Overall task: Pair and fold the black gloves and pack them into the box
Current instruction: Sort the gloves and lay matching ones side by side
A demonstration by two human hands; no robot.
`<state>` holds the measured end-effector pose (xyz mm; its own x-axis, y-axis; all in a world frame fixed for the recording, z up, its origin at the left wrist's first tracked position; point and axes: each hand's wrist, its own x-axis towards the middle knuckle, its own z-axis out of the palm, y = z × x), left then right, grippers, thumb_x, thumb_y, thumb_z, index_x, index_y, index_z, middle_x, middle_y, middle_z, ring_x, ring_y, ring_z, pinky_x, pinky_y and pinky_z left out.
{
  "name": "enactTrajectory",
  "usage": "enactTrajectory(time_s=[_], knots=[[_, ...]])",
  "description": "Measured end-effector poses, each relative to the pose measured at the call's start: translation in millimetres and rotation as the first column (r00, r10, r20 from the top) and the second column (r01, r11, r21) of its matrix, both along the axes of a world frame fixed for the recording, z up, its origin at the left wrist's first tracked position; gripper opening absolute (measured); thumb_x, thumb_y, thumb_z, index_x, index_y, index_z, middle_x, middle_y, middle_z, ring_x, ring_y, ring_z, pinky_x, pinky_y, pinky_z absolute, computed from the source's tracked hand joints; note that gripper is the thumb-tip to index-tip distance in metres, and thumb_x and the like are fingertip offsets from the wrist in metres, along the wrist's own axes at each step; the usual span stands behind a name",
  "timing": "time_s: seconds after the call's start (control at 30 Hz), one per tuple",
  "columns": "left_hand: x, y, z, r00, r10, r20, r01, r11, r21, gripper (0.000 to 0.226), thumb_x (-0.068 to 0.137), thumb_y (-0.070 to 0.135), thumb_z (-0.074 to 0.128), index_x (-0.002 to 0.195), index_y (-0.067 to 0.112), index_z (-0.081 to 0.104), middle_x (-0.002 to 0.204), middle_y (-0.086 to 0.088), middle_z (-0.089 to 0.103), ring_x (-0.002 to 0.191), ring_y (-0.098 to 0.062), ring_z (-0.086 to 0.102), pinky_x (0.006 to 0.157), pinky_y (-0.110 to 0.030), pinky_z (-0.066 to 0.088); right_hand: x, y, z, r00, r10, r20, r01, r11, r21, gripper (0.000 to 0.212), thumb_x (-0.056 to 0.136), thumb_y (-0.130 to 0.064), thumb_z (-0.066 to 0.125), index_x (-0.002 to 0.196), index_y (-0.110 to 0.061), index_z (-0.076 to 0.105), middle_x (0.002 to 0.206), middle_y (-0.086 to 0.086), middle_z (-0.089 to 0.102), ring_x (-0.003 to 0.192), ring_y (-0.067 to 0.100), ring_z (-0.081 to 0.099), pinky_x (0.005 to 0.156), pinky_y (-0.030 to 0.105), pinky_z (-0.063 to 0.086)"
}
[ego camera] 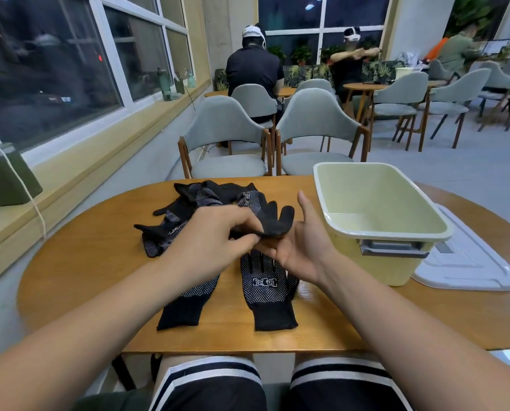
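Hands working a black glove over the table

Left hand (pixel 218 232) is pinching a glove (pixel 274 222), its fingers pointing far-right toward the box (pixel 378 232); right hand (pixel 301 241), open, is supporting beneath, nearer the box.

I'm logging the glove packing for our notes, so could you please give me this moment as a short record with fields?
setting: wooden table in a room with grey chairs
left hand: pinching a black glove
right hand: open, palm up under that glove
flat gloves: two lie cuff toward the person, one with a white logo, one partly under the left forearm
glove pile: unsorted, behind the hands
box: pale yellow, right of the hands, holds no gloves
lid: white, off, beside the box
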<state>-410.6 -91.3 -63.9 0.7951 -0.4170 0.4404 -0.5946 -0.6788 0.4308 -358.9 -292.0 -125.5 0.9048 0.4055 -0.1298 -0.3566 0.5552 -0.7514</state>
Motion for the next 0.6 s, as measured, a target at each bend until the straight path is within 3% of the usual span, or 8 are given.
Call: enactTrajectory(time_s=[0.13,0.3,0.47,0.6], knots=[[-14.1,-7.8,-35.6,1.000,-0.025,-0.013,0.025,1.000,0.015,0.015,0.090,0.023,0.083,0.102,0.032,0.081,0.095,0.016,0.073,0.093,0.000,0.067,0.089,-0.027,0.054,-7.6,-8.7,-14.4,0.999,0.033,-0.026,-0.033,0.999,0.027,0.095,0.102,-0.077,0.040,0.147,0.005,0.058,0.143,0.027,0.066,0.126,0.038,0.070,0.111,0.050,0.055],[-31.4,-17.8,-68.7,0.995,-0.010,-0.095,0.006,0.999,-0.045,0.014,0.094,0.028,0.080,0.106,0.035,0.081,0.099,0.018,0.071,0.099,-0.001,0.067,0.090,-0.027,0.054,-11.1,-15.4,-26.1,0.989,0.077,-0.130,-0.069,0.996,0.065,0.112,0.094,-0.079,0.060,0.162,0.007,0.034,0.166,0.027,0.039,0.154,0.039,0.043,0.127,0.052,0.036],[-43.3,-25.3,-93.3,0.990,0.015,-0.142,-0.025,0.997,-0.072,0.016,0.095,0.032,0.080,0.109,0.038,0.082,0.100,0.019,0.067,0.101,-0.002,0.065,0.088,-0.021,0.052,-12.3,-17.0,-30.1,0.985,0.099,-0.140,-0.097,0.995,0.022,0.115,0.093,-0.080,0.063,0.162,0.008,0.034,0.169,0.027,0.033,0.156,0.041,0.038,0.131,0.053,0.027],[-48.7,-22.7,-103.7,0.971,0.029,-0.236,-0.059,0.991,-0.120,0.017,0.094,0.034,0.081,0.108,0.044,0.082,0.100,0.019,0.064,0.096,-0.004,0.064,0.079,-0.025,0.054,-12.6,-15.9,-33.3,0.989,0.095,-0.115,-0.096,0.995,-0.011,0.115,0.094,-0.081,0.058,0.161,0.009,0.032,0.160,0.028,0.042,0.156,0.042,0.036,0.131,0.053,0.027]])
